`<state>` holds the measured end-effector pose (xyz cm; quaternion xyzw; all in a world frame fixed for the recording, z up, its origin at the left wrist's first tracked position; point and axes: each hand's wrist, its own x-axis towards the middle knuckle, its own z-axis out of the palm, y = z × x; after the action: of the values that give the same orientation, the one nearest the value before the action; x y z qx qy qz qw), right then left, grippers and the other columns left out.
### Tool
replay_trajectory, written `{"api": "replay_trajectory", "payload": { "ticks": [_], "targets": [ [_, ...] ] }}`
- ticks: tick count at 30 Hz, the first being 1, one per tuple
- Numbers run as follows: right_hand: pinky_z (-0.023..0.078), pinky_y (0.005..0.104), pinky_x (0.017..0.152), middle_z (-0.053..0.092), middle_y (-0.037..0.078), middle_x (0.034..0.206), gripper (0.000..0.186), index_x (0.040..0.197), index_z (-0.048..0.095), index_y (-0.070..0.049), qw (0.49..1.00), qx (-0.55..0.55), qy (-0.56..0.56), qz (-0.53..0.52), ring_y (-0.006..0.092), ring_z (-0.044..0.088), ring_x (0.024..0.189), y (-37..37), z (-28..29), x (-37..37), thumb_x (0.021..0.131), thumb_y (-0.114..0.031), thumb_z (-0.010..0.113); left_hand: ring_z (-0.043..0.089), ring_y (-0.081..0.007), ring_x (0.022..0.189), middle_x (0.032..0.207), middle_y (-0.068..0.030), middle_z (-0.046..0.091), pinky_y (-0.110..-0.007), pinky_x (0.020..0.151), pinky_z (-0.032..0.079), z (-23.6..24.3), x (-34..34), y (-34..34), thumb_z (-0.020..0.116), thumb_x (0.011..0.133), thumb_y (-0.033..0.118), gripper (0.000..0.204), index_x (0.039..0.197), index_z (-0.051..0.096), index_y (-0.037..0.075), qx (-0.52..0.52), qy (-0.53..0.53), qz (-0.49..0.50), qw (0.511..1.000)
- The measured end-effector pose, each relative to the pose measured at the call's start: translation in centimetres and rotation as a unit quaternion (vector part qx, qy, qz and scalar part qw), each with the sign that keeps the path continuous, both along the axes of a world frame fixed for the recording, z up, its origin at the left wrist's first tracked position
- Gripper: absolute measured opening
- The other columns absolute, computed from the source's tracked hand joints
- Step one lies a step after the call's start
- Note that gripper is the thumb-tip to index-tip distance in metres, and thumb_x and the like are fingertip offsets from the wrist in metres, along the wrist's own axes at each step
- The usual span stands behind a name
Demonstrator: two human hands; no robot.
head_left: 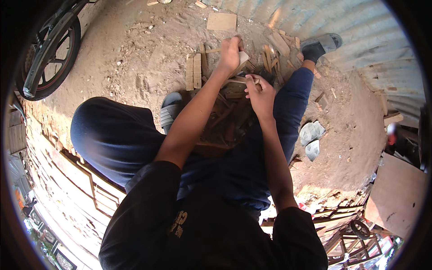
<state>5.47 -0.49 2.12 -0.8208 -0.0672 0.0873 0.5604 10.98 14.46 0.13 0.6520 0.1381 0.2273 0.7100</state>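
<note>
While the left hand (231,53) grips a tool, the right hand (260,93) steadies a wooden strip (238,81).

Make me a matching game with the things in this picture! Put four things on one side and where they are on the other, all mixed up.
Things:
1. motorbike wheel
2. flat wooden board
3. grey sandal
4. thin wood strip

Places:
A. on the foot by the corrugated metal sheet
B. upper left corner
C. under the right hand, just below the left hand
D. lying alone on the sand at the top

Pairs: 1-B, 2-D, 3-A, 4-C
</note>
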Motion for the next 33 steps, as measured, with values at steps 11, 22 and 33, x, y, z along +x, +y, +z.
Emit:
{"api": "replay_trajectory", "payload": {
  "ticks": [11, 22, 33],
  "targets": [
    [0.058, 0.0312, 0.068, 0.066, 0.021, 0.093, 0.038, 0.122, 0.053, 0.012, 0.933, 0.135, 0.333, 0.028, 0.0257, 0.07, 0.078, -6.6, -2.1, -1.1, 0.095, -0.014, 0.055, 0.043, -0.0169, 0.055, 0.056, -0.0035, 0.044, -0.029, 0.057, 0.036, -3.8, 1.9, 5.4, 0.034, 0.092, 0.042, 0.048, 0.059, 0.045, 0.009, -0.14, -0.025, -0.003, 0.99],
    [0.057, 0.0333, 0.066, 0.059, 0.024, 0.121, 0.074, 0.144, 0.028, 0.004, 0.95, 0.215, 0.224, -0.039, 0.0256, 0.066, 0.094, -10.0, 1.1, 2.9, 0.09, -0.031, 0.064, 0.042, -0.0165, 0.054, 0.053, -0.0043, 0.045, -0.031, 0.059, 0.035, -2.3, 0.5, 5.7, 0.032, 0.093, 0.042, 0.053, 0.055, 0.044, 0.008, -0.205, -0.009, -0.064, 0.977],
    [0.05, 0.0433, 0.089, 0.052, 0.022, 0.129, 0.068, 0.138, 0.043, -0.006, 0.949, -0.28, 0.048, 0.139, 0.0353, 0.058, 0.109, -3.9, -10.5, 4.9, 0.078, -0.022, 0.071, 0.043, -0.0164, 0.06, 0.056, -0.0026, 0.042, -0.029, 0.062, 0.035, -1.8, 0.9, 3.3, 0.029, 0.096, 0.046, 0.055, 0.058, 0.043, 0.009, -0.131, -0.006, -0.016, 0.991]
  ]
}}
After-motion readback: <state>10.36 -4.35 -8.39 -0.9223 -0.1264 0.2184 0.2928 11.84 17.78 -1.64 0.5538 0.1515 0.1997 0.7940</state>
